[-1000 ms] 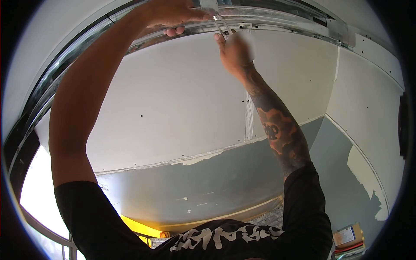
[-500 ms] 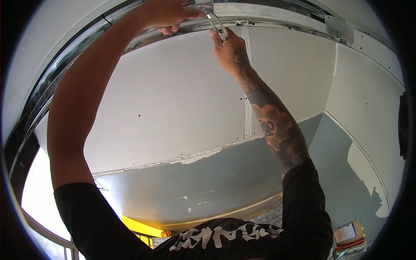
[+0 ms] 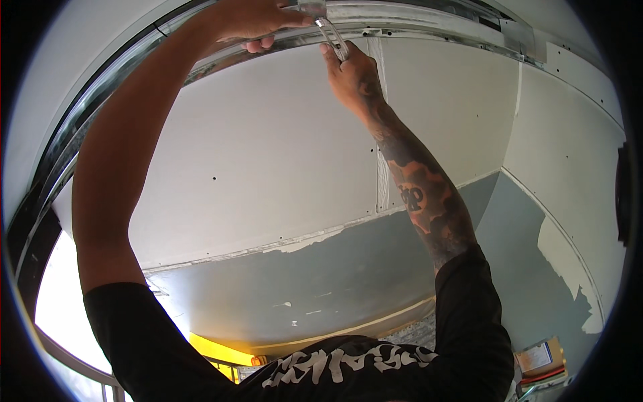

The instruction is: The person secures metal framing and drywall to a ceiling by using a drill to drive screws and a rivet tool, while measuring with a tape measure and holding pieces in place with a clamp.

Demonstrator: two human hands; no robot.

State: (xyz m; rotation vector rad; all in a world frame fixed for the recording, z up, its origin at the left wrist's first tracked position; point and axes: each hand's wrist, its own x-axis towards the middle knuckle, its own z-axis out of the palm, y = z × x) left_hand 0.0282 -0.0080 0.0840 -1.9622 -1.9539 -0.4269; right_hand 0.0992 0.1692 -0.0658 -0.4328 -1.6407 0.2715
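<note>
Both my arms are raised overhead. My right hand (image 3: 355,70) is closed round the handles of silver pliers (image 3: 330,35), whose upper end meets a short metal piece (image 3: 313,8) at the top of the view. The jaws are hard to make out there. My left hand (image 3: 251,20) grips the metal rail (image 3: 281,41) just left of the pliers. Its thumb points toward the tool, and its fingertips curl out below. Part of that hand is cut off by the upper edge of the picture.
Pale ceiling panels (image 3: 254,147) with screw holes and a filled joint (image 3: 382,181) span the middle. Below them runs a grey wall (image 3: 268,301) with peeled patches. A bright opening (image 3: 60,301) and a railing are at left. Boxes (image 3: 541,358) stand at lower right.
Both hands and the pliers have shifted very slightly up and to the left in the picture. Their grips look the same.
</note>
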